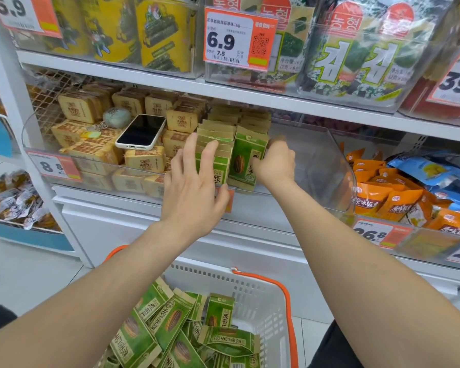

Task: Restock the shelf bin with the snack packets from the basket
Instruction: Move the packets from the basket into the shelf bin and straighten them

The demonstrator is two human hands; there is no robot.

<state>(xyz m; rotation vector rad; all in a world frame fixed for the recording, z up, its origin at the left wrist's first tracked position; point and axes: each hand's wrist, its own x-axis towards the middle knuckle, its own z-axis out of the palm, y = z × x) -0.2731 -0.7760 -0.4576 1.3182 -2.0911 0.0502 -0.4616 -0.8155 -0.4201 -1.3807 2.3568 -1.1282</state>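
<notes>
My left hand [194, 187] is spread wide, its fingers straight and pressing flat on the face of the left row of green snack packets [218, 134], which stand upright in the clear shelf bin [316, 160]. My right hand [276, 163] is curled at the right edge of the front packet [246, 158] of the neighbouring row. Its fingers seem to pinch it, though they are partly hidden. Below, loose packets [170, 322] lie in the white basket [250, 290]. A phone [141, 131] rests on the tan packs [96, 152] to the left.
</notes>
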